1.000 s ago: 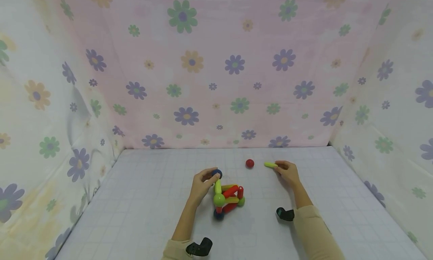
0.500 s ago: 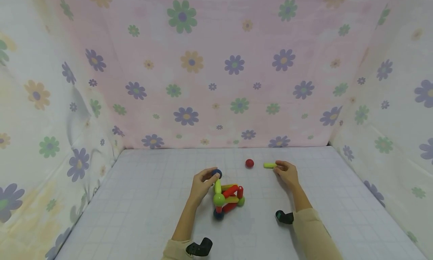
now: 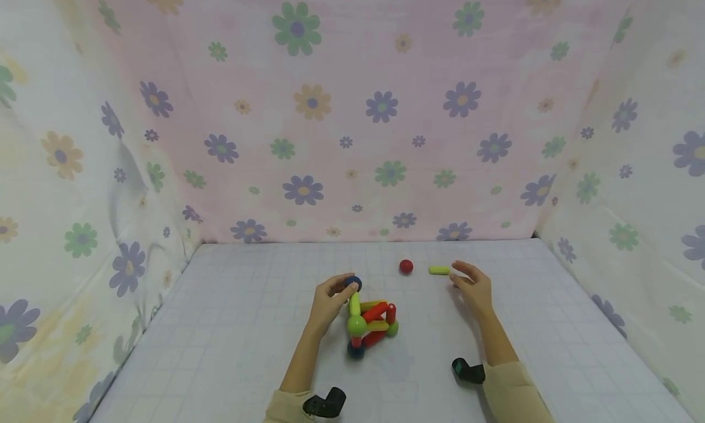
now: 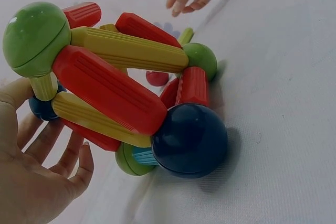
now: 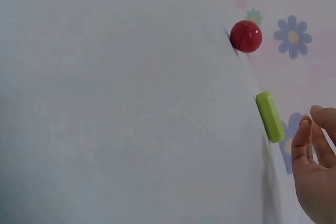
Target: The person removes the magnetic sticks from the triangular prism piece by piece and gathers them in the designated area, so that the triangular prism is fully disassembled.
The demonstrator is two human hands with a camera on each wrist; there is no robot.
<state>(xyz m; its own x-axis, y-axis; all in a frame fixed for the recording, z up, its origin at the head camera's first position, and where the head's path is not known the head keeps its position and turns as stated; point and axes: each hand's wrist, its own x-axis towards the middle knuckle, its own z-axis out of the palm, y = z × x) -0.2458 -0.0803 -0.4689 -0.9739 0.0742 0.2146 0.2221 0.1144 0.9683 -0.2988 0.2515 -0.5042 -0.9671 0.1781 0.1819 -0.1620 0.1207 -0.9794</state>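
My left hand [image 3: 327, 305] pinches a dark blue ball [image 3: 354, 282] at the far upper corner of a magnetic stick-and-ball frame [image 4: 113, 82]. Red and yellow sticks join green and blue balls in it, and it stands on the table. In the left wrist view, a large blue ball [image 4: 190, 140] forms its near lower corner. A loose yellow-green magnetic stick [image 3: 439, 270] lies farther back to the right. Just right of that stick is my right hand [image 3: 475, 290], fingers apart and holding nothing. The right wrist view shows the stick [image 5: 270, 117] a small gap from the fingertips.
A loose red ball [image 3: 406, 266] rests left of the yellow-green stick, near the back of the white table [image 3: 248, 337]. Flower-print cloth [image 3: 352, 166] encloses the table at the back and both sides. Black cameras [image 3: 468, 371] sit on both wrists.
The right hand has let go of the yellow-green stick, which now lies on the table, and has drawn back slightly to the right. The left hand and the frame stay in place.
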